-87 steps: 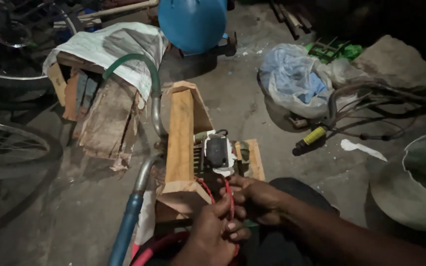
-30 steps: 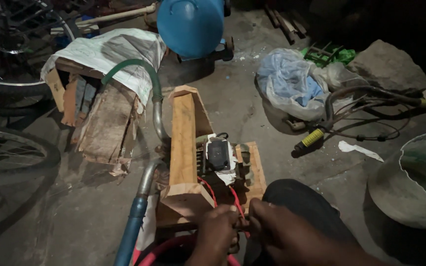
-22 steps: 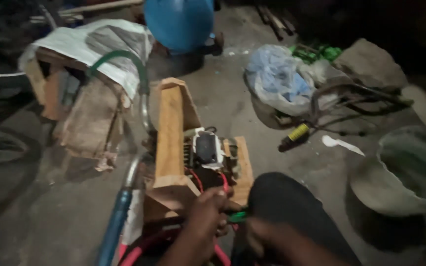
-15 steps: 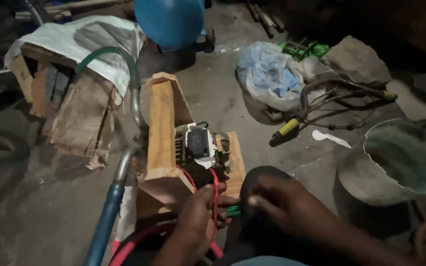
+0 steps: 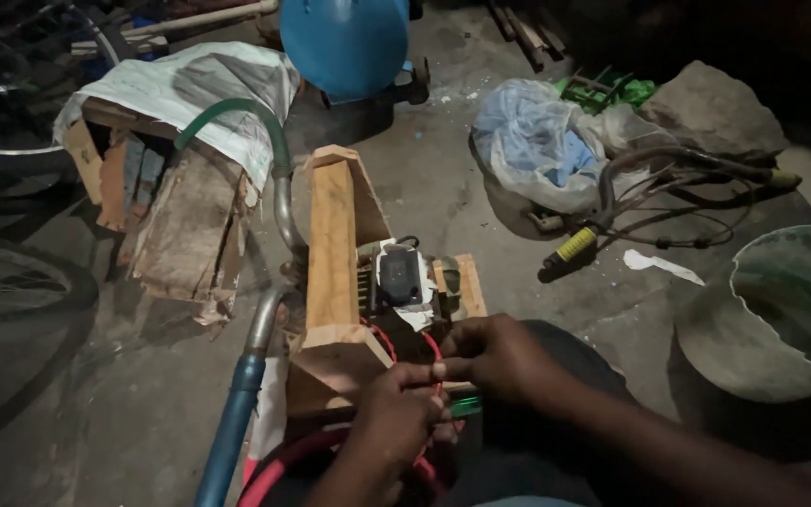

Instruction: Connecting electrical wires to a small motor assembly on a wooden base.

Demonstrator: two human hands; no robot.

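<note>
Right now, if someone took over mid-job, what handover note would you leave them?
Left hand: pinching the red wire.
Right hand: fingertips on the same wire, just above the left.
The wire runs up to the small black and white electrical unit, which sits beside the wooden block.
Done: unit in place, wires attached at its base.
Left: cannot tell; the wire ends are hidden by the hands.

Overall light: dim, uneven, brightest at centre frame.
Source: appears to come from near the camera, falling on the wooden block and concrete floor.
Shadows: upper right and left edge sink into near black.
Glare: mild sheen on the blue round tank.
Sharpness: centre fairly clear; hands slightly soft, grainy.
</note>
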